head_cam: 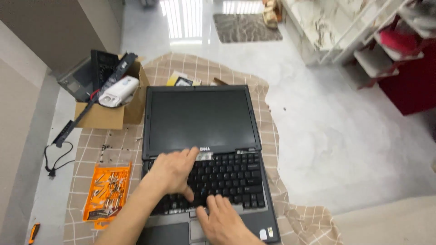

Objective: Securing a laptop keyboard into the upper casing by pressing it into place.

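Both hands rest on the keyboard (227, 179) of an open black laptop (202, 136): left hand (170, 172) above, right hand (222, 222) below. An orange tray (93, 213) of bits lies on the checked cloth (295, 222) beside it.

Home interior, floor used as repair spot. Glossy marble floor (345, 136) right of hands, doormat (245, 27) far ahead, shelves (377, 59) ahead-right. Checked cloth (200, 68) underneath, orange bit tray (106, 190) left, parts box (113, 113) ahead-left.

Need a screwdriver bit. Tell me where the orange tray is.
Head view, lower left: the orange tray lies on the checked cloth, left of the laptop.
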